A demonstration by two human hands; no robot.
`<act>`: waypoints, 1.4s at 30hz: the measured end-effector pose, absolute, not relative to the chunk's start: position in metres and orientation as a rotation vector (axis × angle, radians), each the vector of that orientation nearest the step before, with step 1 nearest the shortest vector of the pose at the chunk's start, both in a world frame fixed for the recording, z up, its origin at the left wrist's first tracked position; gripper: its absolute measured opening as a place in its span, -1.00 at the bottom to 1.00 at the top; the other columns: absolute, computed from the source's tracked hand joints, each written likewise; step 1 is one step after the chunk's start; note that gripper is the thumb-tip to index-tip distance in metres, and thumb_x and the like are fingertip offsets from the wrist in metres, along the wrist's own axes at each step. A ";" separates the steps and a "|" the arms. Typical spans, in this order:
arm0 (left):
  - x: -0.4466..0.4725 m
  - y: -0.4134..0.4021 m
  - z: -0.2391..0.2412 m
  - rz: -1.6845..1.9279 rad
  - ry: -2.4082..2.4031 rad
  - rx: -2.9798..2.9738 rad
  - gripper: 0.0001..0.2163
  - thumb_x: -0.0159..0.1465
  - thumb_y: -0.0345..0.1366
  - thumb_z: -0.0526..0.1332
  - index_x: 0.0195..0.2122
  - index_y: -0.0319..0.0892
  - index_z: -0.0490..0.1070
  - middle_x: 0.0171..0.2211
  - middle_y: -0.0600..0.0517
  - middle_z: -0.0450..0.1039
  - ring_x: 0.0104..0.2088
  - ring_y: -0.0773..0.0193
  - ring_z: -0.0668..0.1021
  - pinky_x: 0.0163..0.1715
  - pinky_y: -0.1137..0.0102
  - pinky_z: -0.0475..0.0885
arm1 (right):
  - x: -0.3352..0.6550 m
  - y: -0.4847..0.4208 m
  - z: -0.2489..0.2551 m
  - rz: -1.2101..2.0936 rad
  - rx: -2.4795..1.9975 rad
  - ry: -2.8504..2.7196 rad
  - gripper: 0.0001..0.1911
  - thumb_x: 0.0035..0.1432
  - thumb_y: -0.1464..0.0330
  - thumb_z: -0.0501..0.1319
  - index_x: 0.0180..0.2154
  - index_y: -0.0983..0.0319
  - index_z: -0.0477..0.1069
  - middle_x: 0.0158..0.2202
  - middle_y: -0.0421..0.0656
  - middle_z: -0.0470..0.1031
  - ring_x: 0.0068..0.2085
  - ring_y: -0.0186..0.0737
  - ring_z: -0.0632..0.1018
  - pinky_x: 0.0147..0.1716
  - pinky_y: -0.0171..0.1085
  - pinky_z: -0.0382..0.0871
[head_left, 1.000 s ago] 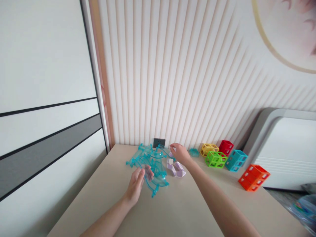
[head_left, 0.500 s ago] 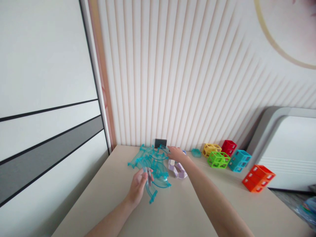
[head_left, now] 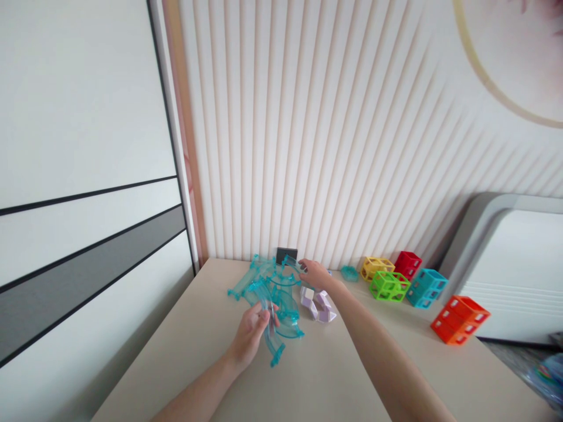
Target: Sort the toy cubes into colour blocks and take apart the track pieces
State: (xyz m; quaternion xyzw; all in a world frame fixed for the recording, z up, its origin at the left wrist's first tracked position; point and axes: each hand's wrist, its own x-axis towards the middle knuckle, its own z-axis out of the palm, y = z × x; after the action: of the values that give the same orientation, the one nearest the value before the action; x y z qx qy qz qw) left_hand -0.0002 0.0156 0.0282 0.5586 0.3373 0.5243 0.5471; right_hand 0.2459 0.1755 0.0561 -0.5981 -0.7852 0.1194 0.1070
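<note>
Left hand (head_left: pixel 250 335) grips curved teal piece (head_left: pixel 271 341), long axis roughly 11-to-5 o'clock. Farther, at its 1 o'clock: right hand (head_left: pixel 315 274), nearer to second teal piece (head_left: pixel 293 265), at that hand's 10 o'clock; grip unclear.

Left hand (head_left: pixel 247 337): is gripping a curved teal track (head_left: pixel 272 340). Right hand (head_left: pixel 317 275): is touching a second teal track (head_left: pixel 292 263) at the rear of a teal pile (head_left: pixel 287 302). Lilac toy (head_left: pixel 314 309): is lying beside the pile. Five coloured blocks (head_left: pixel 426 287): are standing rightward.
</note>
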 end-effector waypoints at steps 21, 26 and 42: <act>-0.001 0.019 0.026 1.236 0.792 1.300 -0.42 0.20 0.28 0.19 -0.16 -0.22 0.45 -0.43 -0.04 0.51 -0.42 0.23 0.49 -0.41 0.41 0.37 | 0.223 0.167 0.052 0.687 -1.181 -1.679 -0.58 0.25 0.25 0.13 0.11 0.14 0.13 -0.03 -0.02 0.53 -0.09 -0.15 0.62 -0.11 -0.13 0.51; -0.001 0.018 0.028 1.239 0.726 1.265 -0.46 0.18 0.27 0.23 -0.22 -0.19 0.40 -0.49 0.05 0.42 -0.50 0.31 0.42 -0.47 0.44 0.32 | 0.221 0.147 0.075 0.592 -1.069 -1.442 -0.47 0.26 0.10 0.13 0.16 0.16 0.08 0.00 0.04 0.48 -0.07 -0.09 0.57 -0.08 -0.08 0.48; 0.007 0.009 0.038 1.321 0.863 1.116 -0.62 0.16 0.03 0.39 -0.28 -0.23 0.56 -0.43 -0.04 0.62 -0.41 0.20 0.60 -0.31 0.35 0.46 | 0.192 -0.026 0.017 0.734 -0.911 -1.281 -0.52 0.24 0.13 0.29 0.16 0.04 0.32 -0.13 -0.11 0.54 -0.18 -0.10 0.55 -0.16 -0.05 0.50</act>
State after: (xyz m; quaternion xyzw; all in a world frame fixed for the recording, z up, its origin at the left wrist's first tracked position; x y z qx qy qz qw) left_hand 0.0068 0.0091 0.0384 0.4750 0.3675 0.5624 0.5683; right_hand 0.1921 -0.0256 0.0169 -0.4006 -0.5632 0.3226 0.6467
